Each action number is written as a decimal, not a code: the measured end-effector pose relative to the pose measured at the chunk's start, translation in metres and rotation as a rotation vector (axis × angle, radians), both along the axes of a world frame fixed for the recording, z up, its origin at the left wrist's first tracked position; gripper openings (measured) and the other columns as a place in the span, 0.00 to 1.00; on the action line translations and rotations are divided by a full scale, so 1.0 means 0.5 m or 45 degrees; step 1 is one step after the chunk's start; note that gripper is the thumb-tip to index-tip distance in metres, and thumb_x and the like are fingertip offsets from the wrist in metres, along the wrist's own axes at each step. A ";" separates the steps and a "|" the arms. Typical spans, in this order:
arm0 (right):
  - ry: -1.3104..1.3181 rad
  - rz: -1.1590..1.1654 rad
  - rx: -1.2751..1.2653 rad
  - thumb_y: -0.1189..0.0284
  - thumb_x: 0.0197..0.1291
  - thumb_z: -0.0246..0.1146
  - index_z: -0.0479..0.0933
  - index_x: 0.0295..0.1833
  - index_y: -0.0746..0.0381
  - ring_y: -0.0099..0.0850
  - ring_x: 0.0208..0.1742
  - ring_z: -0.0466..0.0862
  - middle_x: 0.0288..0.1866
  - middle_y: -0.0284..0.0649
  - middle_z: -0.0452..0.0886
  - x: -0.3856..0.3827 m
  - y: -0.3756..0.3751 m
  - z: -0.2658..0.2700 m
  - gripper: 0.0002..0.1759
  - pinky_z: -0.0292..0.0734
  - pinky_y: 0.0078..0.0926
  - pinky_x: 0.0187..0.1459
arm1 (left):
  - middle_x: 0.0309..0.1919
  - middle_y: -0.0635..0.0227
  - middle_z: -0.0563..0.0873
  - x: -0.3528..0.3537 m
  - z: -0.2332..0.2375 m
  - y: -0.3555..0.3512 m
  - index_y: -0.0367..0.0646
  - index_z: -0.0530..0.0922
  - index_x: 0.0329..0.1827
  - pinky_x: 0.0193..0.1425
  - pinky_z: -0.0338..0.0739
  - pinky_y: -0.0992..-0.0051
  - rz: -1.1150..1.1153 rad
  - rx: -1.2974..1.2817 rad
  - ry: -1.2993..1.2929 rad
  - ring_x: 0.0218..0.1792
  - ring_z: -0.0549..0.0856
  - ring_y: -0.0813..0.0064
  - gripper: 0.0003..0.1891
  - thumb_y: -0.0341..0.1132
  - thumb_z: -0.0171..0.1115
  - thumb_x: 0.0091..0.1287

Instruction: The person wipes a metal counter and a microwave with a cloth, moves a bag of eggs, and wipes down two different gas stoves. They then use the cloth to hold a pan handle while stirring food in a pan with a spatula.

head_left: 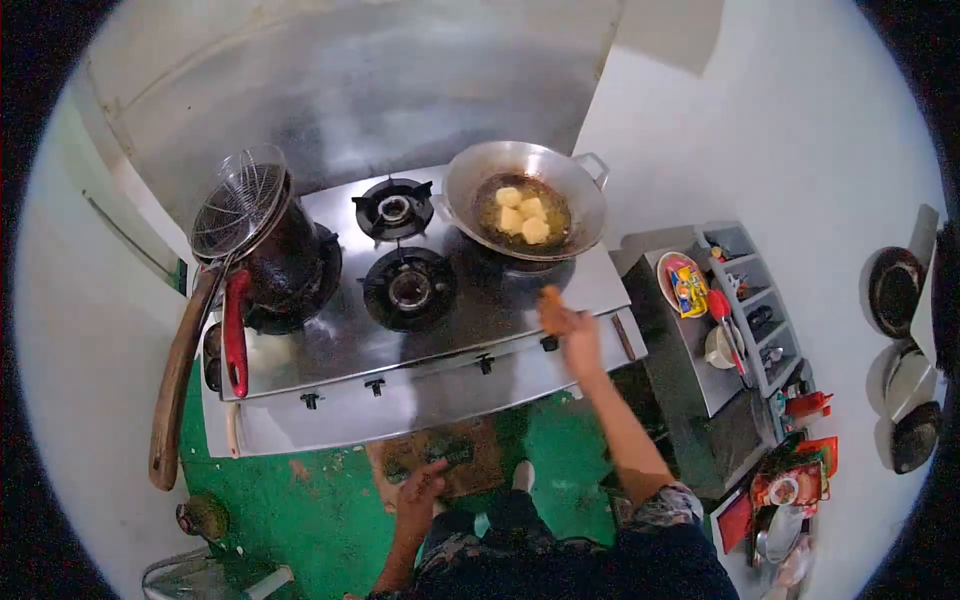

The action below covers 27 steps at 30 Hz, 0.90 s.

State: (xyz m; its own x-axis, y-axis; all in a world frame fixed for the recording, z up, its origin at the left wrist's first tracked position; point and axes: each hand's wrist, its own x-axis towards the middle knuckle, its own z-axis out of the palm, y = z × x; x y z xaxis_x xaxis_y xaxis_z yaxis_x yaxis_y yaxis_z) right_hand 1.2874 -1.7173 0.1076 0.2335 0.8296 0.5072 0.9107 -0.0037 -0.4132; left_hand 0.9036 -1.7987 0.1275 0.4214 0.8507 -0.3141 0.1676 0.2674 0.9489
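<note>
Item under handling: a small orange-yellow piece of food (550, 296), just right of the frame's centre, over the front right part of the stove (500, 305) and below the wok (468, 185). It is pinched at the fingertips of the right hand (575, 332), whose arm reaches up from the lower right of the frame.

The wok sits on the stove's upper right burner, above the hand and apart from it. It holds dark oil and four pale yellow pieces (523, 212), lying close together.

The left hand (420, 487) hangs low at lower centre, in front of the stove. Its fingers look loosely curled; whether it grips anything cannot be determined. Beside it lies a brown board (478, 452) on the green floor (300, 500).

Two unoccupied burners (410, 288) lie at the stove's centre. At left stands a dark pot (290, 262) with a wire skimmer (238, 205) resting on top. A red-handled utensil (235, 335) and a long wooden handle (172, 385) lie at the stove's left edge.

A grey shelf unit (690, 365) with kitchen items stands at right.
</note>
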 end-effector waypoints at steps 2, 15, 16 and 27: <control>-0.044 -0.114 0.052 0.81 0.43 0.57 0.81 0.47 0.56 0.40 0.35 0.77 0.50 0.37 0.80 0.132 -0.038 0.008 0.22 0.73 0.35 0.38 | 0.50 0.65 0.81 0.018 -0.017 0.009 0.41 0.77 0.53 0.57 0.70 0.73 0.033 0.147 0.087 0.48 0.78 0.75 0.16 0.38 0.57 0.65; 0.191 -0.543 0.005 0.78 0.44 0.61 0.78 0.40 0.69 0.44 0.41 0.77 0.38 0.50 0.81 0.167 0.066 -0.069 0.14 0.71 0.40 0.44 | 0.52 0.66 0.79 0.172 -0.100 -0.063 0.40 0.76 0.54 0.56 0.73 0.72 0.070 -0.157 -0.068 0.52 0.77 0.73 0.15 0.32 0.58 0.65; 1.345 -0.369 0.213 0.73 0.49 0.62 0.77 0.41 0.70 0.42 0.41 0.78 0.37 0.50 0.81 0.133 0.099 -0.067 0.14 0.71 0.39 0.43 | 0.53 0.66 0.79 0.190 -0.123 -0.065 0.40 0.76 0.54 0.56 0.73 0.72 0.072 -0.126 -0.153 0.52 0.77 0.73 0.15 0.32 0.57 0.65; 0.595 0.436 -0.157 0.78 0.49 0.57 0.77 0.55 0.54 0.37 0.39 0.78 0.49 0.38 0.82 0.158 0.044 -0.017 0.24 0.71 0.38 0.44 | 0.55 0.65 0.78 0.302 -0.057 -0.074 0.40 0.76 0.54 0.58 0.71 0.72 0.016 -0.198 -0.255 0.55 0.76 0.74 0.15 0.33 0.56 0.66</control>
State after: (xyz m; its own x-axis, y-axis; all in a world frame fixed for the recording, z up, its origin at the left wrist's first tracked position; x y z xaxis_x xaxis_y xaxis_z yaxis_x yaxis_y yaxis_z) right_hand 1.3663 -1.6954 0.0989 0.1176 0.9435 0.3100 0.5901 0.1847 -0.7859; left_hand 1.0546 -1.8356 0.0988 0.4780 0.8043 -0.3530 -0.0240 0.4137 0.9101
